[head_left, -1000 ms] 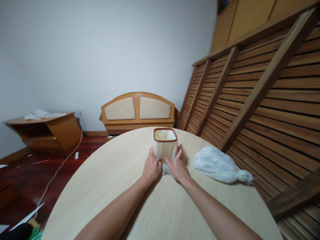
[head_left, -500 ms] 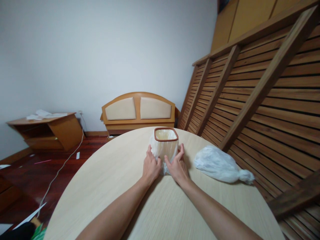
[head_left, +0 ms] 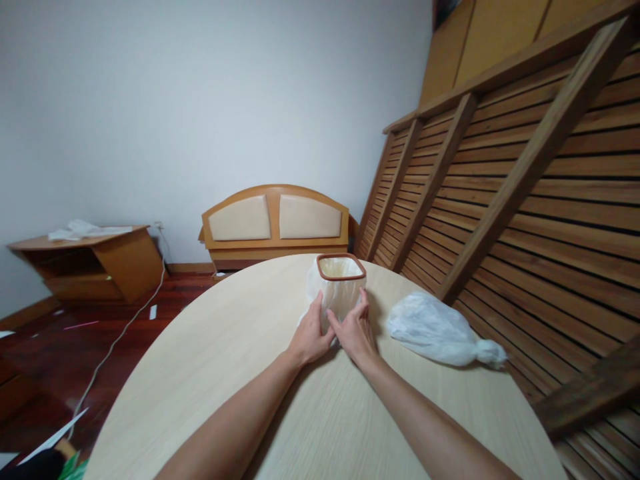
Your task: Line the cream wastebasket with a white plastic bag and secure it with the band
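A small bin (head_left: pixel 341 275) with a brown rim, lined with a thin white plastic bag whose skirt hangs down its sides, stands on the pale round table (head_left: pixel 210 373). The bin leans a little to the right. My left hand (head_left: pixel 311 335) presses the liner at the bin's near left side, fingers close together. Touching the near right side is my right hand (head_left: pixel 353 330), with fingers stretched along the plastic. The two hands almost meet in front of the bin. A tied, filled white plastic bag (head_left: pixel 440 331) lies on the table to the right.
A slatted wooden bed frame (head_left: pixel 510 173) leans along the right, close to the table's edge. Behind the table stand a padded headboard (head_left: pixel 275 223) and a low wooden cabinet (head_left: pixel 85 263). A cable (head_left: pixel 120 333) and paper scraps lie on the dark floor at left.
The bin has shifted and tilted slightly right. Both hands moved closer together at its near side, gathering the liner.
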`<state>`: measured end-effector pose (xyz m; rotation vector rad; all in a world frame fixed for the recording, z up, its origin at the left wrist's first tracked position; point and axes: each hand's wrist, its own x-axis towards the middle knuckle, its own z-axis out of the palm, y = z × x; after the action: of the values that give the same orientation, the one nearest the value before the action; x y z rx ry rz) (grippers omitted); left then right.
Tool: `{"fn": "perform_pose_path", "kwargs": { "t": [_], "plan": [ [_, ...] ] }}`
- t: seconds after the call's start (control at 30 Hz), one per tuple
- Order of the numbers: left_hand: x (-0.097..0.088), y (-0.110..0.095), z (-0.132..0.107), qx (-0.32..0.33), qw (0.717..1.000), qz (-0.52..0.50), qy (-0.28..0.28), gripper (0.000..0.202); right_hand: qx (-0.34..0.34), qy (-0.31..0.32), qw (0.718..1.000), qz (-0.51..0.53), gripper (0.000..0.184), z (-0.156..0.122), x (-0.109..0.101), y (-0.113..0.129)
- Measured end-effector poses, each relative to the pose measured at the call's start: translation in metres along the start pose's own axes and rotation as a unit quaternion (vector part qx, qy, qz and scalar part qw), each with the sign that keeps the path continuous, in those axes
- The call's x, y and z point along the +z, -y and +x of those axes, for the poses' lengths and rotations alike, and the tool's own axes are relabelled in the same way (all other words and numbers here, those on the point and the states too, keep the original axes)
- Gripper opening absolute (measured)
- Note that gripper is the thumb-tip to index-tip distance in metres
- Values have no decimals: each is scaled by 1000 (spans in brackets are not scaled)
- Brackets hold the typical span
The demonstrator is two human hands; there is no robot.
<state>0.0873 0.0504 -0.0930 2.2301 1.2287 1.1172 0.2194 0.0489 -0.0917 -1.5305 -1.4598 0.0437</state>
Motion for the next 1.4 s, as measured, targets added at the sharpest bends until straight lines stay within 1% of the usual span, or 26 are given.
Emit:
{"fn": "perform_pose_path", "kwargs": {
  "t": [0.17, 0.23, 0.37, 0.47, 0.73, 0.83, 1.0, 1.2, 1.4],
  "plan": [
    [2, -3, -1, -35, 997, 72, -21, 77, 16, -9, 999, -32, 105, 5, 4, 0],
    [4, -3, -1, -35, 996, 77, -9, 77, 21, -9, 999, -34, 106, 7, 4, 2],
    [5, -1, 0, -16, 998, 59, 20, 81, 44, -9, 999, -29, 108, 12, 2, 4],
    [4, 1, 1, -3, 998, 54, 44, 78, 65, -15, 998, -20, 110, 16, 0, 4],
    [3, 3, 1, 9, 994, 64, 90, 74, 80, -40, 996, -17, 115, 27, -2, -3],
    [3, 3, 1, 6, 992, 73, 102, 73, 86, -35, 995, -24, 118, 30, -2, -4],
    [3, 3, 1, -9, 990, 88, 111, 69, 104, -13, 993, -50, 118, 35, -2, -4],
    [1, 0, 3, -29, 990, 94, 100, 72, 118, -3, 990, -77, 125, 55, 0, -8],
    [0, 1, 4, -39, 989, 102, 100, 74, 149, -20, 984, -95, 122, 85, 8, -19]
  ]
}}
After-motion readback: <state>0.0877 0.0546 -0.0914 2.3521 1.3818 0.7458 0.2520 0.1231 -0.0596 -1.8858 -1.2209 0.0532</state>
